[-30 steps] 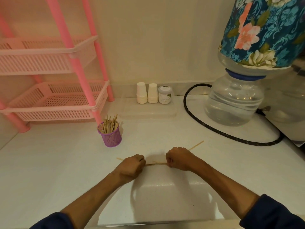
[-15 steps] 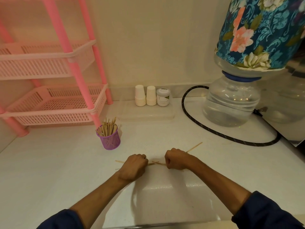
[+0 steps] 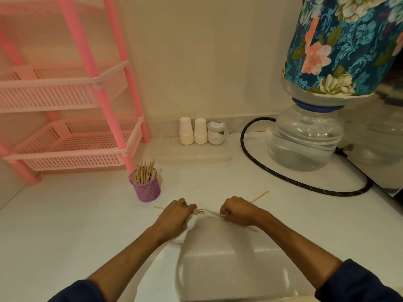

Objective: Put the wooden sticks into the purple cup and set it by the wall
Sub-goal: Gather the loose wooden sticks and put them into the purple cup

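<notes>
Wooden sticks [image 3: 199, 211] are pinched flat on the counter [image 3: 65, 225] by the curled left hand [image 3: 174, 216] and right hand [image 3: 238, 211], and some could be dropped or the nearby, already crowded purple cup [image 3: 148, 189] tipped during loading.

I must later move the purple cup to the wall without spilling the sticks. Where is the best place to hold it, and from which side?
Grip the purple cup around its mesh wall, low to mid height, fingers wrapping from the right front side. The wooden sticks fan out above the rim, so a grasp from the top would likely knock them, and the pink rack leg crowds its rear left.
</notes>
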The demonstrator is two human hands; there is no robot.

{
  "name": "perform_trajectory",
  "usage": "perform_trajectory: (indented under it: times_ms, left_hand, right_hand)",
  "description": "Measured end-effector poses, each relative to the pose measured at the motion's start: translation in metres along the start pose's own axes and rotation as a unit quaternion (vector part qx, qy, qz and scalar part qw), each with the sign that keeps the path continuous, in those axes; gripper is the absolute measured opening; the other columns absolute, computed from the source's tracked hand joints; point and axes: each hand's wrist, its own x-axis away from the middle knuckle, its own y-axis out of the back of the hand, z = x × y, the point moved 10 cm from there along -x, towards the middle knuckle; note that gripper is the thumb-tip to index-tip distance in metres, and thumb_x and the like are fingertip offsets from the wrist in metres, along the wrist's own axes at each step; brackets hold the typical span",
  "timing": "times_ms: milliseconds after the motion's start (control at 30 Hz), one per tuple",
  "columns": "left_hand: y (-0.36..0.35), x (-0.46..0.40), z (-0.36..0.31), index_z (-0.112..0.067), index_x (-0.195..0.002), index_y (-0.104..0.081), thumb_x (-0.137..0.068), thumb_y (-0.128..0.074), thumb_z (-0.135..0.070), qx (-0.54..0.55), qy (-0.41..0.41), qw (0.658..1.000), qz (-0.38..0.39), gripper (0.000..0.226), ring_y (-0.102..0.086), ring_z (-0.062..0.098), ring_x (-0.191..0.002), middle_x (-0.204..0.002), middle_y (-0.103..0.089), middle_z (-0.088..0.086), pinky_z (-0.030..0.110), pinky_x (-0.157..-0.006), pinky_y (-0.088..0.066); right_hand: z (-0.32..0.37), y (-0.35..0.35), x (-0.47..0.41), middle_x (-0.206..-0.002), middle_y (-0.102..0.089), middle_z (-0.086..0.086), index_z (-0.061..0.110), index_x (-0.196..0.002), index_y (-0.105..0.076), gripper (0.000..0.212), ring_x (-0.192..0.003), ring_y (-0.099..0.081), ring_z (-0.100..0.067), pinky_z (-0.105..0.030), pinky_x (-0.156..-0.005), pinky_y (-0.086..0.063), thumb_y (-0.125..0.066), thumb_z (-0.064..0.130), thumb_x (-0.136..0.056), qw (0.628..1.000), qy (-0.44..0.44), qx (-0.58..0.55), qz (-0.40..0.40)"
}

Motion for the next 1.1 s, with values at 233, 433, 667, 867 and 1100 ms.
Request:
perform_trajectory:
  times_ms: [233, 433, 667, 867, 1100]
  left_hand:
    - [0.012, 0.001, 0.016, -0.016, -0.091, -0.070, -0.088, -0.045, -0.016, 0.024, 0.006, 0.999, -0.033, 0.025, -0.059, 0.022, -0.071, -0.079, -0.070, 0.001, 0.032, -0.060, -0.043]
    - [0.022, 0.005, 0.029, -0.016, -0.094, -0.067, -0.091, -0.046, -0.020, 0.060, 0.026, 0.996, -0.054, 0.021, -0.058, 0.022, -0.068, -0.081, -0.064, 0.002, 0.032, -0.052, -0.041]
    - [0.026, 0.003, 0.037, -0.016, -0.089, -0.053, -0.086, -0.039, -0.007, 0.130, 0.036, 0.990, -0.044, 0.017, -0.043, 0.019, -0.068, -0.078, -0.051, 0.001, 0.033, -0.060, -0.034]
    - [0.022, 0.009, 0.038, -0.014, -0.077, -0.044, -0.083, -0.024, -0.026, 0.191, 0.058, 0.979, -0.034, 0.024, -0.043, 0.023, -0.064, -0.069, -0.048, 0.001, 0.037, -0.062, -0.035]
    - [0.010, 0.013, 0.047, -0.026, -0.077, -0.040, -0.087, -0.034, -0.031, 0.197, 0.081, 0.977, -0.004, 0.013, -0.046, 0.012, -0.058, -0.064, -0.049, -0.009, 0.031, -0.055, -0.035]
  right_hand:
    - [-0.036, 0.044, 0.016, -0.097, -0.070, 0.000, 0.018, -0.099, -0.073, 0.021, -0.085, -0.063, -0.021, -0.034, -0.072, -0.049, -0.055, 0.016, -0.090, 0.996, -0.013, 0.024, -0.082]
    - [-0.069, 0.068, 0.027, -0.102, -0.071, 0.001, 0.020, -0.105, -0.073, 0.022, -0.088, -0.064, -0.023, -0.035, -0.077, -0.050, -0.054, 0.017, -0.093, 0.979, -0.035, 0.149, -0.136]
    - [-0.081, 0.057, 0.023, -0.103, -0.073, 0.002, 0.022, -0.107, -0.073, 0.023, -0.088, -0.066, -0.022, -0.030, -0.076, -0.047, -0.053, 0.022, -0.095, 0.969, -0.013, 0.208, -0.130]
    - [-0.092, 0.046, 0.017, -0.105, -0.073, 0.003, 0.022, -0.108, -0.073, 0.024, -0.089, -0.066, -0.022, -0.028, -0.072, -0.046, -0.054, 0.020, -0.095, 0.973, -0.015, 0.191, -0.125]
    - [-0.095, 0.042, 0.012, -0.098, -0.073, 0.002, 0.022, -0.104, -0.073, 0.024, -0.082, -0.065, -0.023, -0.036, -0.074, -0.051, -0.051, 0.024, -0.096, 0.973, -0.006, 0.197, -0.124]
